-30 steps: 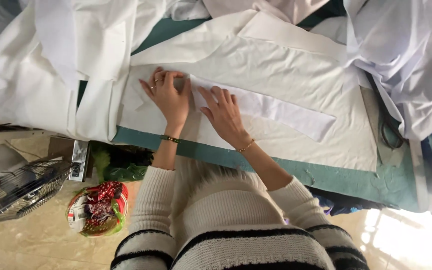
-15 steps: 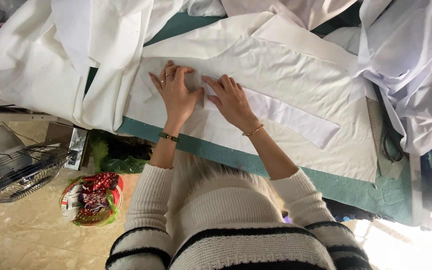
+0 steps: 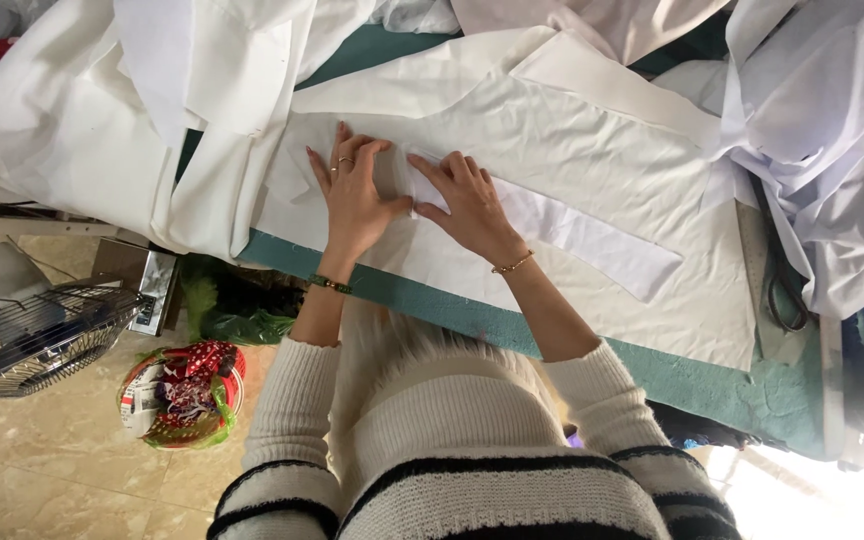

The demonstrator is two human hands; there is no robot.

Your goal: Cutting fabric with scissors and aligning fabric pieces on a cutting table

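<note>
Both hands lay flat and unclenched on the white fabric strip [image 3: 562,225], left hand [image 3: 357,195] and right hand [image 3: 467,205] pressing its near end. The strip's long axis ran away rightward from the right hand across the cloth panel [image 3: 602,150].

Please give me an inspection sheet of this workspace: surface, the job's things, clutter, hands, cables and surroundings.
Surface: green table, mostly covered by white cloth.
Job's things: white strip lies on a flat cloth panel.
Clutter: heaped white fabric at one side, more fabric at the other; scissors at the table end.
Hands: left hand and right hand both flat on the strip's end, fingers spread.
Cables: nothing seen.
Surroundings: tiled floor, wire fan, red basket.
</note>
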